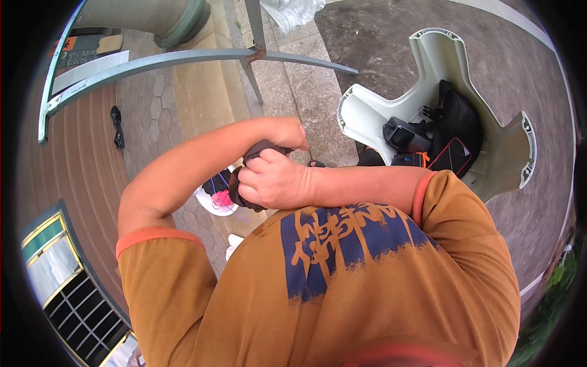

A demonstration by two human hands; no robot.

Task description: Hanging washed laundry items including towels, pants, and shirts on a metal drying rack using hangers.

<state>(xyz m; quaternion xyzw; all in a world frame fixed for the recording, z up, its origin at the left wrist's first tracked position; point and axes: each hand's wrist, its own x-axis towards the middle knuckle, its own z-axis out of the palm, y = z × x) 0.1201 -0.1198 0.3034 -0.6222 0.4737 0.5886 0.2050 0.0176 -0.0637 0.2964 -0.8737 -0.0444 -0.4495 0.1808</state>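
Note:
Held close in front of my chest, a bunched dark brown cloth (236, 190) is gripped in both fists. My right hand (273, 179) is closed around its near part, knuckles up, and the forearm lies across my chest. Just beyond it, my left hand (289, 131) is bent over the cloth's far end, its fingers mostly hidden. Below the cloth, partly covered by it, stands a white basin (215, 210) on the ground. Inside the basin are a black cloth (214, 184), a pink item (222, 198) and thin purple clothes hangers (238, 212).
A metal tube frame (183, 56) crosses ahead of me. To the right, an upturned white plastic stool (376, 110) holds a black bag (458, 119), a phone (451, 156) and small cases. A stone step edge (298, 87) runs ahead; black shoes (117, 127) lie left.

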